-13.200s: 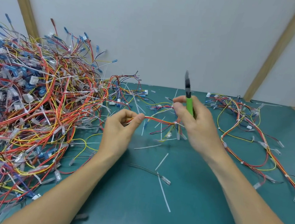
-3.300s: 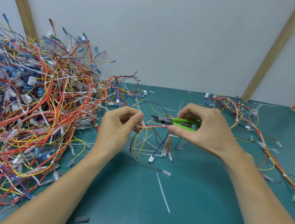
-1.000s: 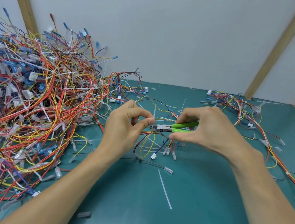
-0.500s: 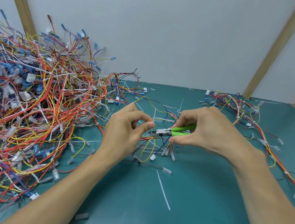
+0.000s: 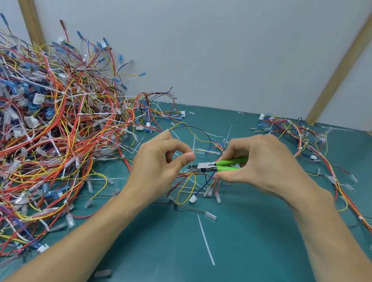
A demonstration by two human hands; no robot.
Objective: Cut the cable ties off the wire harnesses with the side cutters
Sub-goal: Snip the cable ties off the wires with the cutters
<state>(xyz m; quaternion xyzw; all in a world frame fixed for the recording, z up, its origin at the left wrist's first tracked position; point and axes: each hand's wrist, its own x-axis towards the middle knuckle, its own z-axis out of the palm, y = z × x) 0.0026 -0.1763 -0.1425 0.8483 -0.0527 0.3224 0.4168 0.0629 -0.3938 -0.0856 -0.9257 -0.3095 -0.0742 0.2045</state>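
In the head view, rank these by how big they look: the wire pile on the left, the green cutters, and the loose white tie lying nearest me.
1. Wire pile
2. Loose white tie and green cutters: look alike in length

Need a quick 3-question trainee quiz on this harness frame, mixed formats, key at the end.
1. Multiple choice: the side cutters with green handles are gripped by A) the left hand, B) the right hand, C) neither.
2. True or false: the big pile of wire harnesses lies on the person's right.
3. Fill in: the cutter tip points toward the thumb of the ___ hand, which pinches the wire harness being worked on.

Key: 1 B. 2 false; the big pile is on the left, a smaller bundle on the right. 3 left.
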